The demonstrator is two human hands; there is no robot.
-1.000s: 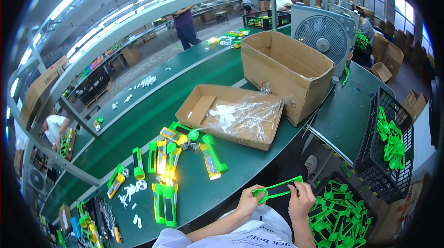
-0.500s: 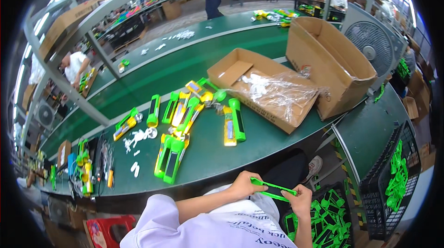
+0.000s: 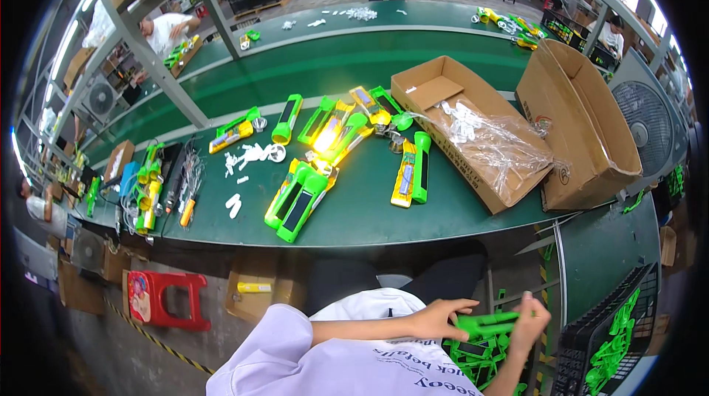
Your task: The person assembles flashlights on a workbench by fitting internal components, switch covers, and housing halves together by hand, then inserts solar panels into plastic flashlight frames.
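Note:
My right hand [image 3: 529, 322] grips the right end of a long green plastic casing [image 3: 490, 323], slightly blurred, in front of my body. Beside the casing's other end, my left hand [image 3: 443, 319] has its thumb and fingers spread apart; whether it touches the casing is hard to tell. Below both hands lies a heap of similar green casings [image 3: 480, 357], partly hidden by my hands and arm. Green and yellow flashlight-shaped units with dark panels [image 3: 298, 201] lie in a cluster on the green worktable [image 3: 354, 227], with small white parts [image 3: 255, 154] to their left.
An open cardboard box [image 3: 473, 152] with plastic film and white pieces sits on the table, beside a taller carton [image 3: 583, 137] and a fan [image 3: 641, 126]. A black crate [image 3: 583, 344] of green parts stands right. A red stool [image 3: 168, 300] is at lower left. Other people work beyond.
My view has shifted, so the table appears lower and farther right. Both hands held the casing before; now my left fingers are spread and the casing has moved right, over the heap.

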